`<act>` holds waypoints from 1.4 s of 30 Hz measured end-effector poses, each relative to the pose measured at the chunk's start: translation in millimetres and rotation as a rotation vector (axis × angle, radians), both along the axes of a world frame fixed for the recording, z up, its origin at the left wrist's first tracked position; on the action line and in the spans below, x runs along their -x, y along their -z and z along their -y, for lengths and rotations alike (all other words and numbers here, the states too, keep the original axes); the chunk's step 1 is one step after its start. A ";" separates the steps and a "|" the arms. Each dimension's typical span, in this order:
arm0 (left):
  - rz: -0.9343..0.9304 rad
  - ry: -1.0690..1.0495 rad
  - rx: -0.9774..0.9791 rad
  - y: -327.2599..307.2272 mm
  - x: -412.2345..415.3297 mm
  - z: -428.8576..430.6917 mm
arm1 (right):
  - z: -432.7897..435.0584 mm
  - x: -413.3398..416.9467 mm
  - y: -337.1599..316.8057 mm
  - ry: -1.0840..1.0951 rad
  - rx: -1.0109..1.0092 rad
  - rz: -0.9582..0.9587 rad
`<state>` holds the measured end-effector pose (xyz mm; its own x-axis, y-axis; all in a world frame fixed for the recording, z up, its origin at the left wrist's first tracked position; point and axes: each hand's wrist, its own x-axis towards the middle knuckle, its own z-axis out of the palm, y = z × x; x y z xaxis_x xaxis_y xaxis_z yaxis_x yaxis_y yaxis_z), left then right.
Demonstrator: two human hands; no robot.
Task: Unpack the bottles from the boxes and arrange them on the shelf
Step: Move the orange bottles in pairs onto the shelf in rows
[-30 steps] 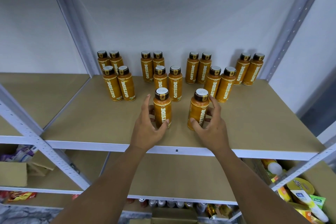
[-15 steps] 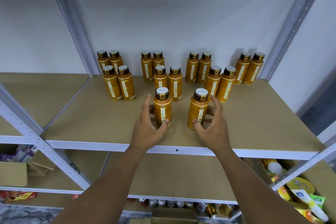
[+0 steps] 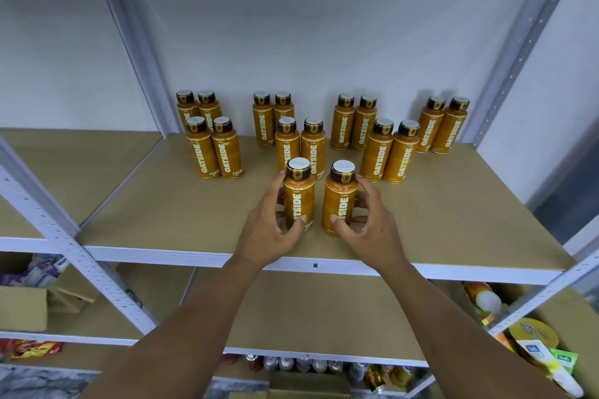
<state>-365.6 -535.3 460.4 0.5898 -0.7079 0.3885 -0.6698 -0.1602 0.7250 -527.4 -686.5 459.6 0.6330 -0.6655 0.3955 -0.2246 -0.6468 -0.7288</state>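
On the shelf [image 3: 453, 220], the left hand [image 3: 269, 230] curls its fingers and thumb round one front bottle [image 3: 299, 201], and the right hand [image 3: 372, 227] grips its neighbour bottle [image 3: 340, 201]. Both stand just beside each other, ahead of the paired back bottles [image 3: 402, 152].

White painted wall [image 3: 324, 26] behind everything. Bottom centre: row of silver drink cans [image 3: 291, 363], upright and touching, with gold-coloured cans [image 3: 376, 372] just beside them on the right. Low left: red and yellow foil snack packets [image 3: 32, 348] lying flat, purple-and-white plastic packets [image 3: 35, 270] higher up. Low right: round flat yellow item [image 3: 533, 335], kind unclear; white plastic tube with blue label [image 3: 562, 381] just beside a green packet [image 3: 565, 361]. Grey marbled floor [image 3: 39, 379] bottom left.
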 end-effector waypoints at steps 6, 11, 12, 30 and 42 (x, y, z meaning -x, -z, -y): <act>0.017 0.025 -0.021 1.4 -1.1 0.1 | -4.9 -2.1 -0.7 0.008 0.019 0.021; 0.027 0.045 -0.034 -0.6 1.6 -1.5 | -7.5 -1.9 -3.0 0.005 0.030 0.023; 0.028 0.049 -0.034 -0.9 1.6 -1.5 | -7.5 -2.1 -3.2 0.003 0.029 0.024; 0.203 0.117 -0.111 -67.9 -20.1 -3.4 | 9.1 0.0 -71.6 -0.090 0.289 -0.210; 0.070 0.156 -0.124 -67.2 -7.2 10.5 | 17.2 8.1 -72.3 -0.078 0.181 -0.191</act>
